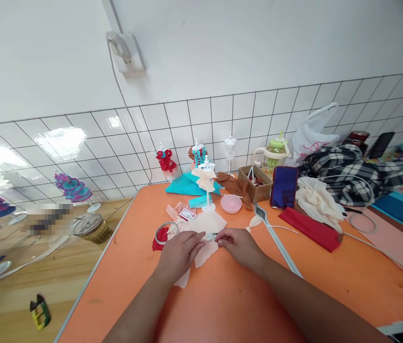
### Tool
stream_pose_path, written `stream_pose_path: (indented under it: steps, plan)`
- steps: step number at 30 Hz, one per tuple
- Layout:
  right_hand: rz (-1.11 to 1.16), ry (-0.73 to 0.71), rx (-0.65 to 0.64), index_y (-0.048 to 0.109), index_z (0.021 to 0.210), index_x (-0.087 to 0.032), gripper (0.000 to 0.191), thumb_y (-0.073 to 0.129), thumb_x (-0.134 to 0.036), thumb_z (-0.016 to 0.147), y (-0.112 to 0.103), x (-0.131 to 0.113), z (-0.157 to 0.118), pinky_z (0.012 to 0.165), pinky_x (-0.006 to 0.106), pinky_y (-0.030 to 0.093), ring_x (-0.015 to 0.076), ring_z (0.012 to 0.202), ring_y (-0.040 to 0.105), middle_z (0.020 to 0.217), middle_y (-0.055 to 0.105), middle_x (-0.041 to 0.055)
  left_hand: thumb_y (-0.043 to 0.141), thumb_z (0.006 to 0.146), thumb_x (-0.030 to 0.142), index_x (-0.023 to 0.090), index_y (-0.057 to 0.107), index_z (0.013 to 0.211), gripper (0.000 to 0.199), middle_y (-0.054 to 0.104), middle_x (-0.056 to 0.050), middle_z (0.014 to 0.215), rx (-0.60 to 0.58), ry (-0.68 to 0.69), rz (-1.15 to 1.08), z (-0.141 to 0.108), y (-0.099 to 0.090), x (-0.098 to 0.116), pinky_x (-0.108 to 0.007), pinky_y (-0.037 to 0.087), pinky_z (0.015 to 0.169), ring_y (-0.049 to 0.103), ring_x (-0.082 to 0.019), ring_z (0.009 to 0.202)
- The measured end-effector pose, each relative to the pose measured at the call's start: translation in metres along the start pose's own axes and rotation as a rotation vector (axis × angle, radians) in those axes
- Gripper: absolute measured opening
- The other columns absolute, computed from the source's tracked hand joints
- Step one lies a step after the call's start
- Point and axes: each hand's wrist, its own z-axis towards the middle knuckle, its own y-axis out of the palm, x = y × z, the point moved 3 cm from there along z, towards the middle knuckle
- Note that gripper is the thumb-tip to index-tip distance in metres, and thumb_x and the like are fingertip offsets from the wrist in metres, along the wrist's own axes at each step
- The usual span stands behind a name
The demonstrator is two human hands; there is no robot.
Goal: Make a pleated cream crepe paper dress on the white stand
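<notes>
Cream fabric [208, 221] lies on the orange table [205, 305] in front of a small white dress-form stand [208, 200] draped in cream cloth. My left hand [182, 252] rests over the fabric's left side, fingers together and pointing right. My right hand [239, 245] is at its right edge, thumb and index finger pinched at one end of a small pale strip [211, 236] with a dark mark. The strip's other end is by my left fingertips. Whether my left fingers grip it is hard to tell. A silver tape ring [166, 233] lies beside my left hand on red cloth.
A pink bowl [231, 204], a cardboard box [256, 186], a phone [283, 187] and folded red fabric [310, 228] stand or lie to the right. Decorated dress forms [166, 162] line the tiled wall. Yellow-green snips [40, 312] lie on the wooden table.
</notes>
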Motion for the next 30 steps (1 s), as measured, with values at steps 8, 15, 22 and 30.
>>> stream_pose_path:
  steps: [8, 15, 22, 30]
  plan:
    - [0.073, 0.01, -0.033, 0.069, 0.082, -0.022, 0.015, 0.056, -0.025, 0.075, 0.008, -0.004, -0.004, 0.065, 0.027, 0.047, 0.0151, 0.068, 0.062, 0.078, 0.069, 0.0007, 0.073, 0.063, 0.01, 0.024, 0.071, 0.082, 0.023, 0.064, -0.009, 0.1, -0.039, 0.105, 0.133, -0.001, 0.023, 0.012, -0.038, 0.004, 0.111, 0.038, -0.028, 0.123]
    - [0.05, -0.006, -0.148, 0.071, 0.085, -0.023, 0.017, 0.058, -0.03, 0.075, -0.009, -0.001, -0.004, 0.064, 0.026, 0.046, 0.0153, 0.069, 0.06, 0.072, 0.068, -0.0001, 0.065, 0.074, 0.02, 0.026, 0.073, 0.085, 0.015, 0.065, -0.008, 0.085, -0.193, 0.185, 0.373, -0.001, 0.03, 0.008, -0.035, 0.028, 0.095, 0.053, -0.025, 0.086]
    - [-0.03, -0.113, -0.25, 0.071, 0.085, -0.025, 0.015, 0.062, -0.031, 0.075, -0.025, 0.001, -0.005, 0.064, 0.024, 0.046, 0.0149, 0.071, 0.062, 0.078, 0.07, -0.0002, 0.047, 0.086, 0.034, 0.02, 0.065, 0.066, 0.031, 0.059, -0.004, 0.07, -0.27, 0.007, 0.403, -0.007, 0.039, 0.003, -0.025, 0.037, 0.069, 0.052, -0.018, 0.073]
    - [-0.408, -0.434, 0.005, 0.07, 0.083, -0.022, 0.021, 0.049, -0.026, 0.087, -0.034, -0.005, -0.003, 0.07, 0.028, 0.044, 0.0165, 0.078, 0.06, 0.08, 0.07, 0.0038, 0.042, 0.087, 0.046, 0.016, 0.052, 0.056, 0.044, 0.056, -0.001, 0.06, -0.182, -0.295, 0.035, -0.003, 0.037, -0.01, -0.028, 0.041, 0.074, 0.055, -0.016, 0.068]
